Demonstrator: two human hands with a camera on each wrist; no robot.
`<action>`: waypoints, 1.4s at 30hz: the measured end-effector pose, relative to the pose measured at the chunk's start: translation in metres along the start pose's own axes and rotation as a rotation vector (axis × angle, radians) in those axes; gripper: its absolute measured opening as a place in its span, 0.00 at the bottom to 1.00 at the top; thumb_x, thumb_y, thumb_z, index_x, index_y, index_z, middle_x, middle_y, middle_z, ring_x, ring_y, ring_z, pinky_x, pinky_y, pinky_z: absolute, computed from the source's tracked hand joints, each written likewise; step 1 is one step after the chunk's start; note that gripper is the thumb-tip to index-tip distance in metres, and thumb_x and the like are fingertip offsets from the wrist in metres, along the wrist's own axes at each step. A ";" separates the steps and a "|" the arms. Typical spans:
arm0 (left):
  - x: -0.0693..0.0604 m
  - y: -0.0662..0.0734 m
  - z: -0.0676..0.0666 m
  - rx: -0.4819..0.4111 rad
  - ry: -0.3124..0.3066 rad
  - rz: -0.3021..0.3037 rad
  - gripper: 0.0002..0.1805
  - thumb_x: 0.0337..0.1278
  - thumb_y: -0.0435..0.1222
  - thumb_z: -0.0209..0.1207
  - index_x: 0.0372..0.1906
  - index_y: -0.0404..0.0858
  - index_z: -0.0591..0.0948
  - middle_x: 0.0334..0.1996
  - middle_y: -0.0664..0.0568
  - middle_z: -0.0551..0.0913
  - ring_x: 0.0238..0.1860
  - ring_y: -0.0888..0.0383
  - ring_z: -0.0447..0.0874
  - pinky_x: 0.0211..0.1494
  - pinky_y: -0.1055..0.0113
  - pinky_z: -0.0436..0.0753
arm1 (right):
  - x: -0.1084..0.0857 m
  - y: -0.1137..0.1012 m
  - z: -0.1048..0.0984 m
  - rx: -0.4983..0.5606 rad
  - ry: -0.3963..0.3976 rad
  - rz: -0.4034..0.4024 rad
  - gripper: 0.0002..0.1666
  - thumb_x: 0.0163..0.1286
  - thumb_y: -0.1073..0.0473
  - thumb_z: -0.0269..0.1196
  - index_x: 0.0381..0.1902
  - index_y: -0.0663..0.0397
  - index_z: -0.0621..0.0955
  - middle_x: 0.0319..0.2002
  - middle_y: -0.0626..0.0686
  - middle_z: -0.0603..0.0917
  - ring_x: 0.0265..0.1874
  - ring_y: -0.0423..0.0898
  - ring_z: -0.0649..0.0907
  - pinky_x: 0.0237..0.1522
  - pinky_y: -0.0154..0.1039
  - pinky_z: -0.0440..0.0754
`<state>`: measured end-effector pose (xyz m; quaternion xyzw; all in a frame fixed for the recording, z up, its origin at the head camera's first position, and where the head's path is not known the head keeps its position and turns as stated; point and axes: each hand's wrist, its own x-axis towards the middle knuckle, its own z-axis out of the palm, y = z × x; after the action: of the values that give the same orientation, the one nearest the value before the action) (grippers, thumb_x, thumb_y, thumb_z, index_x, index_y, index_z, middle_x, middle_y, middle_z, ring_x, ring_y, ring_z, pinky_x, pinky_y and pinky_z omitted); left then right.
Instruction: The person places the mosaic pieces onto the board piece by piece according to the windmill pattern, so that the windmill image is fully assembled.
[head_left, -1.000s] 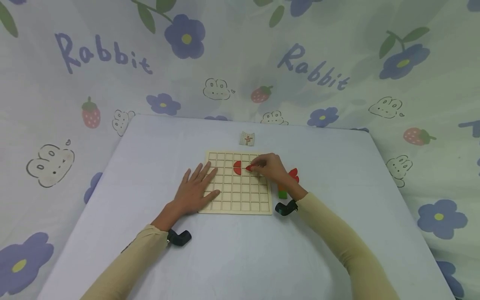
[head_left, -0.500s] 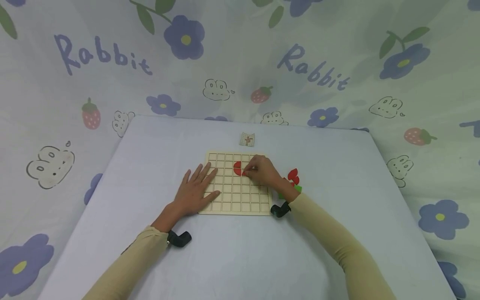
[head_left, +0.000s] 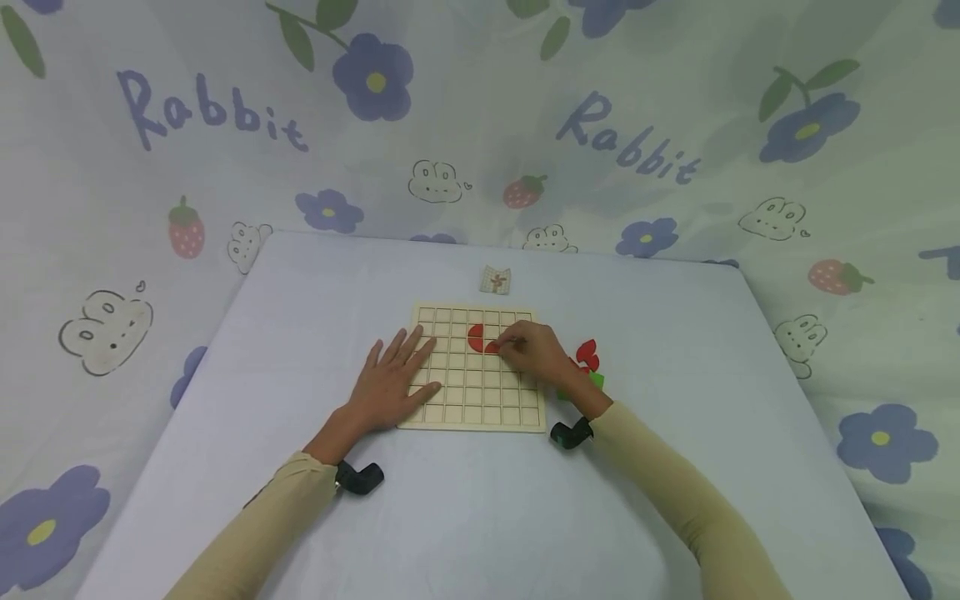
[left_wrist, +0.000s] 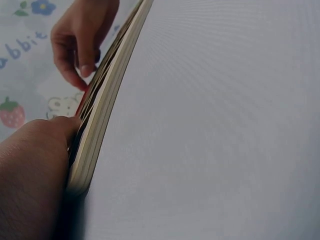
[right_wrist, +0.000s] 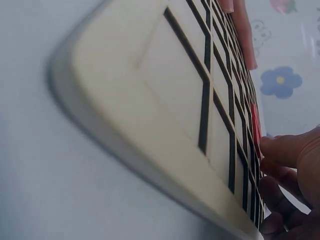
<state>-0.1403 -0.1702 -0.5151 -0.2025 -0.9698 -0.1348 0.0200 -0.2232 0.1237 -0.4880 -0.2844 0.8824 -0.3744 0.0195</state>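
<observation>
A pale wooden grid board (head_left: 472, 415) lies on the white-covered table. My left hand (head_left: 390, 385) rests on the board's left side with fingers spread; in the left wrist view it is beside the board's edge. Two red quarter-round pieces (head_left: 476, 338) sit in neighbouring squares near the top middle. Just right of them, my right hand (head_left: 536, 354) has curled fingertips at another red quarter-round piece (head_left: 492, 347), which it appears to pinch at the board's surface. The right wrist view shows these fingertips beside a red piece (right_wrist: 256, 131), partly hidden by the hand.
Loose red pieces (head_left: 588, 354) and a green piece (head_left: 597, 380) lie right of the board, partly behind my right wrist. A small patterned card (head_left: 495, 280) lies beyond the board's far edge. A printed cloth (head_left: 480, 125) hangs behind the table.
My right hand brought the red piece down and left to the board beside the other red ones, then shifted slightly right. My left hand has stayed in place.
</observation>
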 end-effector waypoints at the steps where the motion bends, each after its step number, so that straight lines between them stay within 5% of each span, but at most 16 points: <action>1: 0.000 0.000 0.000 0.001 -0.001 0.000 0.43 0.69 0.65 0.38 0.79 0.46 0.51 0.79 0.47 0.43 0.77 0.45 0.38 0.72 0.40 0.39 | -0.003 0.001 -0.001 0.001 0.005 0.002 0.06 0.64 0.65 0.67 0.39 0.54 0.88 0.40 0.47 0.86 0.40 0.43 0.82 0.45 0.41 0.80; 21: 0.000 0.001 -0.003 -0.008 0.004 0.005 0.43 0.69 0.64 0.40 0.79 0.45 0.52 0.78 0.46 0.45 0.77 0.44 0.39 0.72 0.39 0.40 | -0.046 0.030 -0.047 -0.170 0.119 0.164 0.13 0.62 0.58 0.71 0.44 0.53 0.87 0.41 0.50 0.83 0.29 0.45 0.77 0.29 0.41 0.76; 30: 0.000 0.002 -0.005 -0.013 -0.006 0.000 0.42 0.69 0.64 0.40 0.79 0.45 0.52 0.79 0.47 0.44 0.77 0.44 0.39 0.72 0.39 0.40 | -0.059 0.046 -0.061 -0.338 0.080 0.303 0.21 0.63 0.52 0.71 0.51 0.54 0.85 0.51 0.57 0.79 0.47 0.53 0.78 0.48 0.50 0.80; 42: -0.001 0.004 -0.005 -0.020 0.009 -0.005 0.42 0.69 0.63 0.43 0.79 0.45 0.54 0.78 0.46 0.46 0.77 0.44 0.41 0.72 0.39 0.41 | -0.067 0.046 -0.073 -0.278 0.124 0.377 0.16 0.62 0.59 0.71 0.46 0.59 0.85 0.49 0.60 0.79 0.38 0.53 0.78 0.39 0.46 0.82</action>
<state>-0.1383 -0.1688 -0.5090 -0.1996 -0.9688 -0.1453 0.0220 -0.2075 0.2314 -0.4782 -0.0910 0.9624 -0.2560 -0.0045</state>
